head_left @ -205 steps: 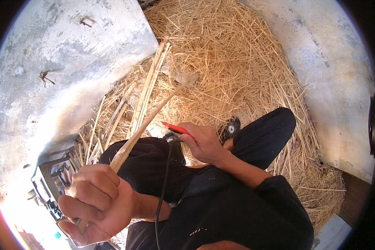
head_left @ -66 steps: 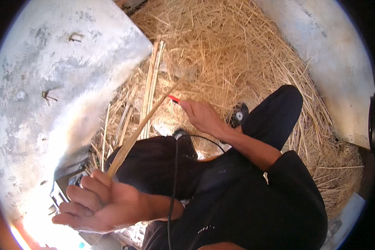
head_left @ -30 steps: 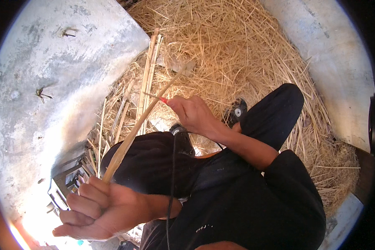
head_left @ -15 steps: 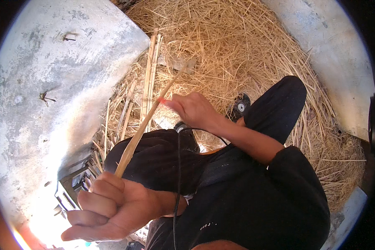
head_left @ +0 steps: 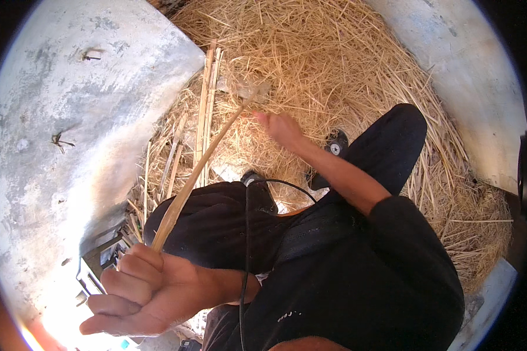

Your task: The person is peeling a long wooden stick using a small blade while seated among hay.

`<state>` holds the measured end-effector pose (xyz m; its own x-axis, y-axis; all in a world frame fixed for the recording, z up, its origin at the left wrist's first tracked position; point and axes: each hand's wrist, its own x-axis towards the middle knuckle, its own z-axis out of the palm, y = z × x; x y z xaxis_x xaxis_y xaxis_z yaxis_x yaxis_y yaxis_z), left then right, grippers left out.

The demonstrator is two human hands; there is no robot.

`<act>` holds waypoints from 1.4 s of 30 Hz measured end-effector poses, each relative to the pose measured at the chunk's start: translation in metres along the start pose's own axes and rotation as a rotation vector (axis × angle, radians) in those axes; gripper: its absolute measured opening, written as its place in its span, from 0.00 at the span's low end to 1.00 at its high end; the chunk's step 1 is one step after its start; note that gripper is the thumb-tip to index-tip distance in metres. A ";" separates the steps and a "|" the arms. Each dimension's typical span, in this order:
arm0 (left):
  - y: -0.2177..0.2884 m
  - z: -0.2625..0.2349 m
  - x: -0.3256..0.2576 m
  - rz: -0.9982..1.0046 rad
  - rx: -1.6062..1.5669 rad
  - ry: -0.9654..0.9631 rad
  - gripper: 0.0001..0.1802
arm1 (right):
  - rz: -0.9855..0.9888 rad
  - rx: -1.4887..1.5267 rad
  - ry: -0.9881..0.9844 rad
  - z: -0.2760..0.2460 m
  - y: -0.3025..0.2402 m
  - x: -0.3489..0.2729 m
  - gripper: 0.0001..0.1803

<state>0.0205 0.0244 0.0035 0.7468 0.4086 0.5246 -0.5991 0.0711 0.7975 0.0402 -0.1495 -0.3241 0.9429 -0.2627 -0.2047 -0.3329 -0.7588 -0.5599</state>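
Note:
A long, pale tan strip (head_left: 185,190) that looks like split bamboo slants up and away from my left hand (head_left: 140,289). The fingers of that hand are wrapped round its wide near end. Toward the far end the strip narrows, and its tip blurs against the straw. My right hand (head_left: 284,130) is closed beside that thin end, thumb side toward the strip. Whether it touches the strip is unclear, and anything inside its curled fingers is hidden.
Loose straw (head_left: 328,64) covers the ground ahead. Several straight pale strips (head_left: 206,108) lie left of centre. A weathered whitish wall (head_left: 93,111) stands at left, another pale wall (head_left: 462,76) at right. A black cable (head_left: 247,234) crosses my lap in dark clothing.
My right hand has moved away from me along the strip, from about its middle to near its thin far end. The left hand keeps its grip and has shifted slightly left.

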 end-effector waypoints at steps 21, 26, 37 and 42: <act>-0.021 -0.061 0.017 0.192 0.569 -0.111 0.11 | -0.001 0.045 0.086 -0.005 0.008 0.002 0.20; -0.030 -0.045 0.014 0.211 0.518 -0.006 0.06 | -0.099 0.214 0.123 -0.024 -0.038 -0.008 0.17; -0.025 -0.041 0.010 0.284 0.779 -0.068 0.06 | 0.051 0.120 0.093 0.026 0.052 0.052 0.20; -0.024 -0.070 0.024 0.211 0.380 -0.124 0.10 | -0.055 0.213 0.081 -0.014 -0.016 0.038 0.21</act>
<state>0.0324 0.0965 -0.0235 0.6623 0.2641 0.7011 -0.6114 -0.3504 0.7095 0.0813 -0.1556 -0.3114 0.9544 -0.2779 -0.1094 -0.2675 -0.6323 -0.7270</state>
